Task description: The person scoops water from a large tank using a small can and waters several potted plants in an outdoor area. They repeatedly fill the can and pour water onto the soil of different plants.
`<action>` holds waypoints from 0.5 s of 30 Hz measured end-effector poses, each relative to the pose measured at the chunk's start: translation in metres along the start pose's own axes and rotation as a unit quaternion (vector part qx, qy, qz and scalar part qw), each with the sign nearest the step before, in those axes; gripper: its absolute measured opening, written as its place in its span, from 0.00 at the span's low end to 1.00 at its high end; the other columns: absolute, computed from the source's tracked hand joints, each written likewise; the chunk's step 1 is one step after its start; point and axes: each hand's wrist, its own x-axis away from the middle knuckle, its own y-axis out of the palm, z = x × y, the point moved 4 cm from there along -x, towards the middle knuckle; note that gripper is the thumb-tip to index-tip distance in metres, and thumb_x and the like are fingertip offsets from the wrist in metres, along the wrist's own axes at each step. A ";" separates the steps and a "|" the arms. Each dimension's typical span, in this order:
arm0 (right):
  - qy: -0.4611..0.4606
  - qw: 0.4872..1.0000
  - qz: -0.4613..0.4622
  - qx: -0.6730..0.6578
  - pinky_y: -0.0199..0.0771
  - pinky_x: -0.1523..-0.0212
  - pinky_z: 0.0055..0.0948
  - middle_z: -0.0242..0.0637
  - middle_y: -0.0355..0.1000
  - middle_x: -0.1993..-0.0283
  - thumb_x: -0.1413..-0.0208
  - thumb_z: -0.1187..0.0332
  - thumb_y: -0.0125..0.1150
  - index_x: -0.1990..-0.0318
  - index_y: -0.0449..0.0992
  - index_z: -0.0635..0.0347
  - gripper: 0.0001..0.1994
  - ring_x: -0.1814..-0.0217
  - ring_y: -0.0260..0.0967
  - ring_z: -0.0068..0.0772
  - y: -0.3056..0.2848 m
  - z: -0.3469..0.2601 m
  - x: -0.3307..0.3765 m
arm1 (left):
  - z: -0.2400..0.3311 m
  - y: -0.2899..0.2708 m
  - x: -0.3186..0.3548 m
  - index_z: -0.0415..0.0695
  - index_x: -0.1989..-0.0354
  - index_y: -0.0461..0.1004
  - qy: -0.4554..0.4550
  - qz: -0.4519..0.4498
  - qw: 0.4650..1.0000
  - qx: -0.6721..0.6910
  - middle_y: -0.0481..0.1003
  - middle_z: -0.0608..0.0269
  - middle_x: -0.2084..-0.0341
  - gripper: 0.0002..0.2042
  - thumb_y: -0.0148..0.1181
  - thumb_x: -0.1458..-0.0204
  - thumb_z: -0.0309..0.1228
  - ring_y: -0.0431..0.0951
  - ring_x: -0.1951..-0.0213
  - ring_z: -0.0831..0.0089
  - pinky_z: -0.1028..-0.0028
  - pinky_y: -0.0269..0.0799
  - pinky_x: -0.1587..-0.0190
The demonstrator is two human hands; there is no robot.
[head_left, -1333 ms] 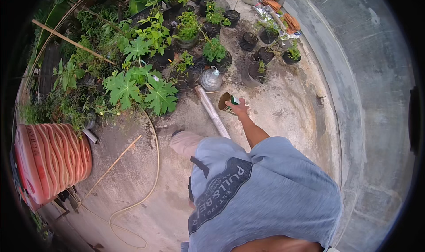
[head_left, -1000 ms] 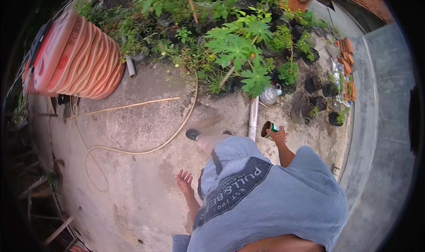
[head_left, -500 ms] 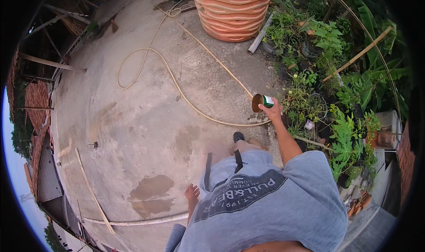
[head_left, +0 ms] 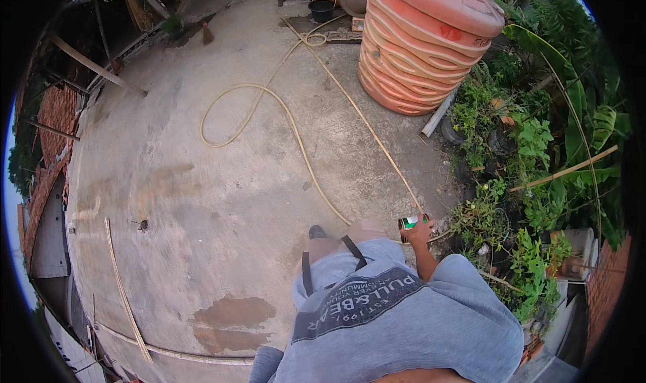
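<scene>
Right grip (head_left: 422, 230): grasping, fingers wrapped around a can, the arm reaching forward on the person's right side.
Can (head_left: 408, 223): inside the right grip, a round container with green and white on its side; from here I can't make out what it holds.
Left grip: out of my sight, so I cannot tell whether it is clenched or released.
Long pole (head_left: 363, 117): on the concrete, its near end just ahead of the right grip, the rest slanting away forward and to the left.
Hose (head_left: 291, 114): pale yellow, left of the grip, looping across the ground beside the pole.
Plants (head_left: 488, 215): leafy green, crowding close on the right of the grip and running on ahead.
Dark shoe (head_left: 317, 232): left of the grip, below the trouser leg.
Grey pipe (head_left: 439, 116): ahead of the grip, lying between plants and tank.
Tank (head_left: 417, 53): orange-red with wavy ridges, farther ahead, beyond the pipe.
Black bucket (head_left: 321, 10): well ahead and left of the grip, past the tank.
Damp patch (head_left: 235, 312): behind the grip and well to its left, dark on the concrete (head_left: 222, 201).
</scene>
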 end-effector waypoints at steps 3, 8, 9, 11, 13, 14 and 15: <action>0.145 0.983 -0.082 -0.081 0.66 0.44 0.51 0.64 0.42 0.38 0.69 0.52 0.75 0.37 0.54 0.51 0.49 0.43 0.58 0.71 0.047 0.032 0.017 | 0.072 -0.056 -0.046 0.41 0.52 0.68 -0.093 -0.040 0.991 0.085 0.76 0.56 0.71 0.15 0.49 0.44 0.36 0.79 0.62 0.61 0.60 0.75 0.62; 0.296 0.936 -0.175 -0.071 0.59 0.41 0.49 0.69 0.43 0.34 0.65 0.43 0.72 0.33 0.47 0.58 0.54 0.33 0.48 0.64 0.081 0.030 -0.002 | 0.188 -0.144 -0.114 0.42 0.71 0.64 -0.036 0.179 0.924 0.335 0.71 0.58 0.77 0.05 0.56 0.52 0.24 0.70 0.80 0.72 0.71 0.74 0.76; 0.290 0.939 -0.168 -0.071 0.60 0.41 0.49 0.68 0.45 0.35 0.64 0.44 0.72 0.33 0.47 0.58 0.54 0.33 0.50 0.63 0.090 0.023 -0.021 | 0.202 -0.158 -0.140 0.43 0.73 0.62 -0.013 0.192 0.928 0.320 0.68 0.60 0.79 0.07 0.55 0.53 0.23 0.68 0.82 0.73 0.72 0.74 0.78; 0.286 0.942 -0.146 -0.095 0.61 0.42 0.50 0.66 0.47 0.36 0.64 0.44 0.71 0.34 0.48 0.59 0.53 0.35 0.52 0.62 0.107 -0.005 -0.068 | 0.256 -0.173 -0.176 0.44 0.78 0.60 0.038 0.209 0.931 0.296 0.61 0.67 0.84 0.07 0.52 0.55 0.20 0.65 0.84 0.77 0.73 0.74 0.81; 0.294 0.937 -0.106 -0.158 0.62 0.44 0.51 0.63 0.48 0.38 0.66 0.45 0.71 0.34 0.50 0.56 0.52 0.38 0.54 0.66 0.111 -0.042 -0.114 | 0.317 -0.172 -0.197 0.44 0.81 0.59 0.059 0.199 0.946 0.248 0.61 0.68 0.84 0.09 0.54 0.56 0.21 0.64 0.84 0.77 0.72 0.75 0.82; 0.303 0.935 -0.099 -0.155 0.63 0.45 0.51 0.61 0.48 0.39 0.67 0.45 0.72 0.35 0.53 0.55 0.51 0.40 0.56 0.66 0.086 -0.093 -0.132 | 0.342 -0.172 -0.208 0.44 0.82 0.59 0.089 0.203 0.947 0.232 0.60 0.68 0.84 0.10 0.53 0.56 0.22 0.63 0.85 0.77 0.71 0.75 0.82; 0.308 0.935 -0.089 -0.151 0.64 0.45 0.50 0.60 0.49 0.40 0.69 0.46 0.73 0.37 0.56 0.53 0.49 0.41 0.57 0.65 0.046 -0.152 -0.147 | 0.359 -0.170 -0.221 0.43 0.82 0.60 0.101 0.193 0.946 0.238 0.62 0.68 0.85 0.08 0.53 0.56 0.22 0.65 0.86 0.76 0.71 0.75 0.82</action>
